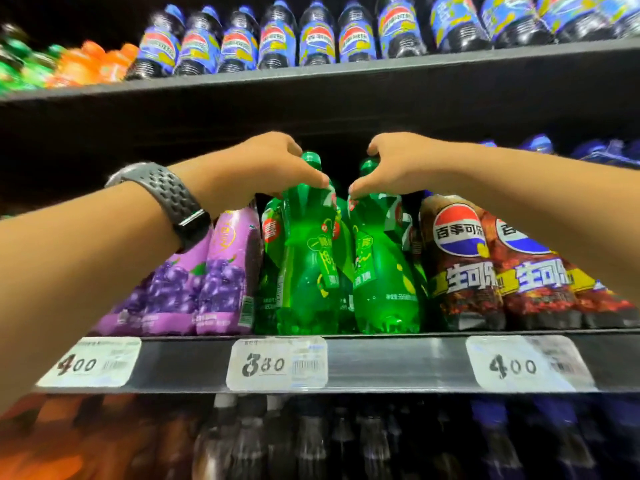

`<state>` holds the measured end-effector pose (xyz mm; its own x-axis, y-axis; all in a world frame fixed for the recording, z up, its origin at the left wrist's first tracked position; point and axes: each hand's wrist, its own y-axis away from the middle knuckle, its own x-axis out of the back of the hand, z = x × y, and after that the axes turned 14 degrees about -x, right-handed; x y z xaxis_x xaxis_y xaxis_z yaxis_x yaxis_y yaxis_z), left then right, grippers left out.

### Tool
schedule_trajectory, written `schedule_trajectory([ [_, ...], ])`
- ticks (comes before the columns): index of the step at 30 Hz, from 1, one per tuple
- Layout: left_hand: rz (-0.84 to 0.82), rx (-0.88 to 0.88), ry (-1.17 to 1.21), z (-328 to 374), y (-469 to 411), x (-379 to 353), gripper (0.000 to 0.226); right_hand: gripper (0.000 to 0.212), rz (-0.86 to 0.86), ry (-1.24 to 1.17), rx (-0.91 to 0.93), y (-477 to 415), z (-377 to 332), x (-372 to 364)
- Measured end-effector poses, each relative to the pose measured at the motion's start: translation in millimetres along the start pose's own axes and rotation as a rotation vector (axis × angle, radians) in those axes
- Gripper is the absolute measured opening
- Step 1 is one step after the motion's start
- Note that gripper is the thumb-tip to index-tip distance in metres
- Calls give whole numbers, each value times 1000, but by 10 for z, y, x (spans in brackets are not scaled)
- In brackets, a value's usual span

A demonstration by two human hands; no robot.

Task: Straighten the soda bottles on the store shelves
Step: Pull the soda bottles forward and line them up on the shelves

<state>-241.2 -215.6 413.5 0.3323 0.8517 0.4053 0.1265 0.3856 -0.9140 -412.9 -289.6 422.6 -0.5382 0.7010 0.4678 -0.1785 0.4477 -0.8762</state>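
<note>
Two green soda bottles stand at the front of the middle shelf [391, 363]. My left hand [256, 168] grips the neck of the left green bottle [306, 268], thumb and fingers curled round it just below the green cap. My right hand [401, 164] grips the neck of the right green bottle [379, 278] in the same way, and its cap is partly hidden by my fingers. Both bottles stand about upright, close together. More green bottles stand behind them, mostly hidden.
Purple grape drink bottles [207, 278] stand left of the green ones, dark cola bottles [464, 265] right. The upper shelf holds blue-labelled cola bottles [277, 39] plus orange and green bottles at far left. Price tags [277, 363] line the shelf edge. Dark bottles fill the lower shelf.
</note>
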Motion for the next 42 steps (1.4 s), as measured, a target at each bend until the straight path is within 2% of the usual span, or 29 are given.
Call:
schedule_trajectory([
  [3, -33, 19, 169, -75, 42, 5, 39, 78, 39, 23, 2, 53, -34, -40],
  [4, -45, 24, 201, -85, 50, 6, 43, 79, 50, 14, 4, 66, -45, -52],
  [6, -37, 13, 118, -95, 46, -3, 69, 76, 18, 10, -7, 87, -71, -45],
  [8, 36, 3, -86, -95, 51, -33, 93, 59, -43, -40, -50, 71, -61, 5],
  [9, 58, 3, -139, -86, 65, -47, 97, 49, -62, -66, -71, 63, -56, 36],
  [11, 44, 1, -135, -76, 69, -71, 88, 45, -60, -63, -80, 61, -35, 76],
  [14, 37, -31, -67, -69, 73, -68, 38, 75, -6, -3, -49, 58, -19, 34],
  [15, 35, -36, -23, -65, 81, -61, 32, 83, 19, 9, -43, 69, -24, 6],
  [16, 22, -32, 35, -61, 87, -51, 32, 86, 43, 23, -35, 68, -24, -22],
  [18, -9, 0, 132, -55, 97, -30, 49, 85, 42, 50, -29, 67, -26, -49],
  [21, -32, 11, 111, -70, 104, -24, 58, 69, -17, -5, -50, 46, -7, -15],
  [23, -11, 0, 63, -100, 92, -25, 50, 47, -66, -122, -60, 29, 24, 6],
  [25, 23, -8, 79, -141, 68, -34, 38, 39, -101, -196, -57, 31, 54, 6],
  [28, 17, 2, 152, -176, 49, -18, 49, 50, -108, -229, -41, 30, 95, 13],
  [33, -29, 5, 215, -199, 67, 22, 59, 56, -220, -403, -70, 27, 110, 36],
  [36, -10, -29, 192, -223, 106, 6, 52, 63, -171, -331, -78, 15, 92, 15],
  [39, 11, -66, 149, -243, 149, 7, 53, 57, -100, -205, -100, 14, 56, -9],
  [42, 134, -118, 61, -322, 175, 53, 45, 61, 39, 26, -81, 26, -40, -59],
])
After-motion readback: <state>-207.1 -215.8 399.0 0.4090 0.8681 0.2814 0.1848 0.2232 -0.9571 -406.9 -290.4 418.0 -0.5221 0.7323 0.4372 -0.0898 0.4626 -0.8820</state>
